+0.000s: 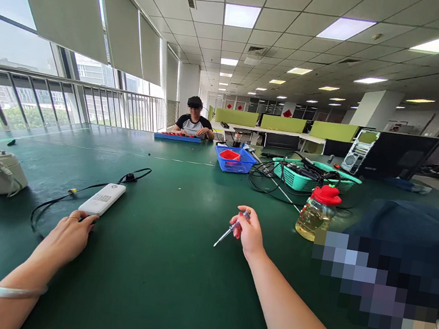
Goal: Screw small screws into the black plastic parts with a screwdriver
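On the green table lies a white oblong device [103, 199] with rounded corners and a printed label facing up. My left hand [69, 235], a pale bangle on its wrist, grips the near end of it, fingers bent around the edge. A black cord [92, 186] with a yellow band runs along its left side and loops beyond its far end. Further right, my right hand [248, 231] is closed around the handle of a screwdriver [225, 237]. Its metal shaft points down and to the left, above the tabletop.
A jar with a red lid [316, 214], a dark cloth [411, 247] and a green basket of cables [296, 180] stand on the right. Further back is a blue basket [237, 162]. At left sits a beige container [1, 171]. A person [193, 121] sits across the table.
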Demonstrator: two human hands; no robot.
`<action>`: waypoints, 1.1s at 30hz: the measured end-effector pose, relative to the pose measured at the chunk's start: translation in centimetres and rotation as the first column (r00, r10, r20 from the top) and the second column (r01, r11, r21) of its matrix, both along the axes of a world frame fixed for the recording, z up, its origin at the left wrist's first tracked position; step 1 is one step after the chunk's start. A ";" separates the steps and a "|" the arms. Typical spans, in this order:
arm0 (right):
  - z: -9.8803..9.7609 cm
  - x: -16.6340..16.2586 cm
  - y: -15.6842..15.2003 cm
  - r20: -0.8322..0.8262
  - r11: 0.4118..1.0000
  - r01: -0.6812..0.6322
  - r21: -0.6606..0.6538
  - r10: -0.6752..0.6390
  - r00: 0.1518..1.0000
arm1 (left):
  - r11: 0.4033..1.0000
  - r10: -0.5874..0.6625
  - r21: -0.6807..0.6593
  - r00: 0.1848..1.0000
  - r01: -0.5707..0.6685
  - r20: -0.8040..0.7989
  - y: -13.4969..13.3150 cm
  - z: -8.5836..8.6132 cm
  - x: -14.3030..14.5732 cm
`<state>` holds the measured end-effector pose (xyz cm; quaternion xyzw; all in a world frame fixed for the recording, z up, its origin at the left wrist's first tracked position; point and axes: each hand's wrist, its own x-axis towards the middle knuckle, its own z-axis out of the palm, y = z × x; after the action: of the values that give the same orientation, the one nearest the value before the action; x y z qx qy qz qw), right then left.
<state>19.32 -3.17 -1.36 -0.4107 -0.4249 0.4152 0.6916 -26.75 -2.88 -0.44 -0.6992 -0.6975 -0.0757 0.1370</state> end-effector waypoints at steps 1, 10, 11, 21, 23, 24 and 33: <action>0.0 0.0 0.0 -0.001 1.000 0.000 0.002 0.000 1.000 | 1.000 -0.004 -0.004 1.000 0.003 -0.008 0.0 0.0 0.0; 0.2 -0.1 -0.1 0.007 1.000 -0.001 -0.009 0.001 1.000 | 0.997 -0.071 0.035 0.997 0.072 -0.033 0.3 -0.1 0.0; 0.2 -0.1 -0.1 0.005 1.000 -0.001 -0.007 0.001 1.000 | 0.997 -0.078 0.024 0.996 0.079 -0.037 0.3 -0.2 0.0; 0.0 0.0 0.1 0.015 1.000 -0.002 0.006 0.002 1.000 | 0.999 -0.029 0.014 0.999 0.029 -0.018 0.4 -0.3 -0.5; 0.1 0.0 0.0 0.014 1.000 -0.001 0.006 0.001 1.000 | 1.000 -0.027 -0.010 1.000 0.027 0.008 0.4 -0.2 -0.5; 0.2 -0.1 0.0 0.012 1.000 0.000 0.006 0.000 1.000 | 1.000 -0.022 -0.019 1.000 0.022 0.018 0.4 -0.1 -0.4; 0.3 -0.1 -0.2 0.027 1.000 0.001 0.006 -0.001 1.000 | 0.986 0.158 -0.063 0.986 -0.155 0.047 -0.8 1.9 0.0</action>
<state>19.25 -3.32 -1.05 -0.4142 -0.4352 0.4082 0.6873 -26.72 -3.69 1.43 -0.6437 -0.7557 -0.0619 0.1037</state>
